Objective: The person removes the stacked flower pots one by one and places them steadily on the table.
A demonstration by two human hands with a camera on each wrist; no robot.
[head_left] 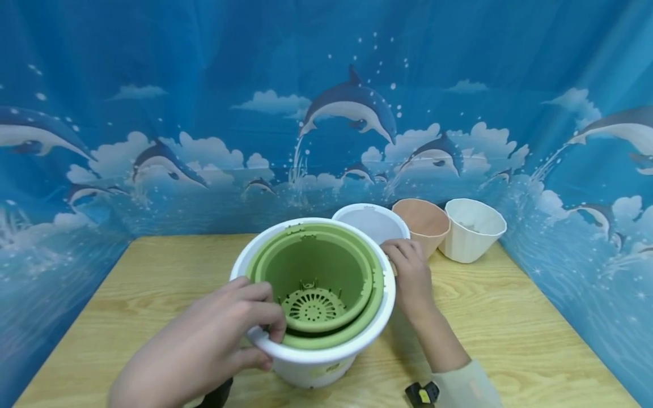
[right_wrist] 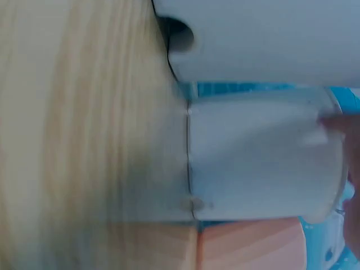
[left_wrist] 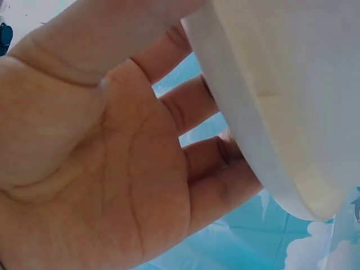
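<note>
A large white plastic flower pot (head_left: 301, 368) stands upright at the middle of the table. Nested inside it are two green pots, the inner green pot (head_left: 316, 260) showing a slotted bottom. My left hand (head_left: 214, 340) grips the white rim at its near left, fingers over the edge and thumb below. Behind to the right stands a smaller white pot (head_left: 374, 221), partly covered by the large one. The curled fingers of my right hand (head_left: 413, 277) hold its near rim. In the right wrist view a finger lies on that rim, blurred.
An orange-pink pot (head_left: 420, 215) and a cream ribbed pot (head_left: 474, 226) stand in a row at the back right, the cream one with something small inside. Behind the wooden table (head_left: 168, 266) hangs a blue dolphin curtain (head_left: 229, 68), which also rises along both sides.
</note>
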